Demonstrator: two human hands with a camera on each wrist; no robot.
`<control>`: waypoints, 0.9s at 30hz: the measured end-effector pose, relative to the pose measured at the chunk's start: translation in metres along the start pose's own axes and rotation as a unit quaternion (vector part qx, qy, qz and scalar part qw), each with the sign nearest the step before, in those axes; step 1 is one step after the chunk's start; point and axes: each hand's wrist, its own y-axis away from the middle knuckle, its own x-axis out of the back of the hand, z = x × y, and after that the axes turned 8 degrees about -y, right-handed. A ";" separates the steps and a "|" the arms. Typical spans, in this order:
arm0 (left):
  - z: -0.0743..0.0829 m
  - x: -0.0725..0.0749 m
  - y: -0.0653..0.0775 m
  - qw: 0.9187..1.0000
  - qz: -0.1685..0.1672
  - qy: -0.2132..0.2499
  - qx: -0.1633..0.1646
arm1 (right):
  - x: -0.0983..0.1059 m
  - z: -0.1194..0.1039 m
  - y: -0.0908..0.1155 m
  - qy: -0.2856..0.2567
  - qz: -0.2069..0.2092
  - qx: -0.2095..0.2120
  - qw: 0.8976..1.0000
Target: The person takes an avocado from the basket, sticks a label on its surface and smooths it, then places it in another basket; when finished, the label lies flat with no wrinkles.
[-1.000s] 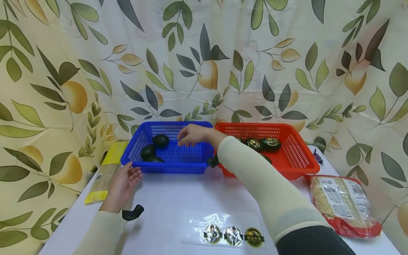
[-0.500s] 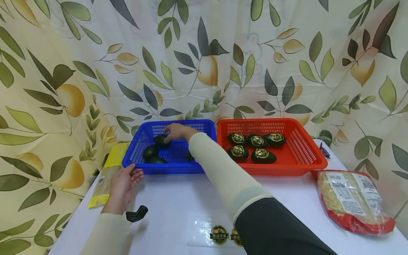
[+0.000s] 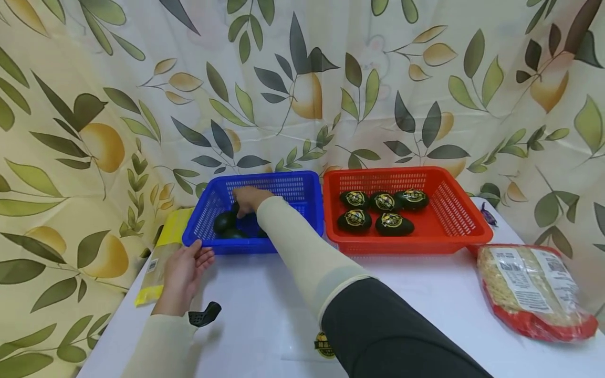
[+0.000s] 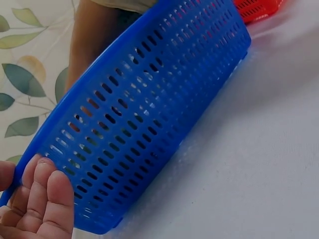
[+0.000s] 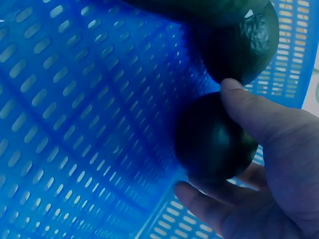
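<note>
Inside the blue basket [image 3: 293,244], my right hand [image 3: 250,201] holds a dark avocado [image 5: 214,142] at the left part of the basket. In the right wrist view the thumb lies on one side of the fruit and the fingers on the other. Two more avocados, one of them this rounded one [image 5: 249,47], lie beside it. My left hand [image 3: 186,270] pinches the basket's front left rim, its fingers [image 4: 61,189] against the outer wall. To the right, a red basket [image 3: 449,227] holds several avocados [image 3: 394,224] with round gold-and-black stickers.
A clear sheet with a gold-and-black sticker [image 3: 324,345] lies at the front, partly hidden by my right sleeve. A yellow packet [image 3: 176,224] lies left of the blue basket. A red-edged bag [image 3: 529,294] and a small purple item [image 3: 489,215] are on the right.
My right hand has moved left and down inside the blue basket and taken hold of an avocado. The left hand stays at the rim. The stickered avocados have come into full view.
</note>
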 end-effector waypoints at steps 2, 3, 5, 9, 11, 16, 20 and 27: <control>0.000 -0.003 0.000 1.000 -0.005 0.001 0.006 | 0.003 0.001 0.002 -0.007 -0.004 -0.022 1.000; 0.000 -0.004 0.000 1.000 -0.010 0.003 0.007 | 0.006 0.001 0.004 -0.007 -0.003 -0.028 1.000; 0.002 -0.005 0.000 1.000 -0.014 0.008 0.014 | 0.013 0.000 0.005 0.001 0.003 -0.023 1.000; 0.006 -0.001 0.002 1.000 -0.013 0.014 0.025 | 0.031 -0.001 0.017 -0.014 0.030 0.004 0.999; 0.007 0.002 0.004 0.999 -0.011 0.012 0.034 | 0.039 0.001 0.031 -0.044 0.044 0.017 0.998; 0.009 0.015 0.008 0.999 -0.025 0.017 0.035 | 0.052 0.010 0.085 -0.106 0.069 0.082 0.989; 0.010 0.021 0.009 0.998 -0.042 0.027 0.027 | 0.056 0.026 0.142 -0.142 0.075 0.106 0.981; 0.007 0.010 0.006 0.997 -0.067 0.043 0.024 | 0.051 0.061 0.241 -0.233 0.094 0.066 0.966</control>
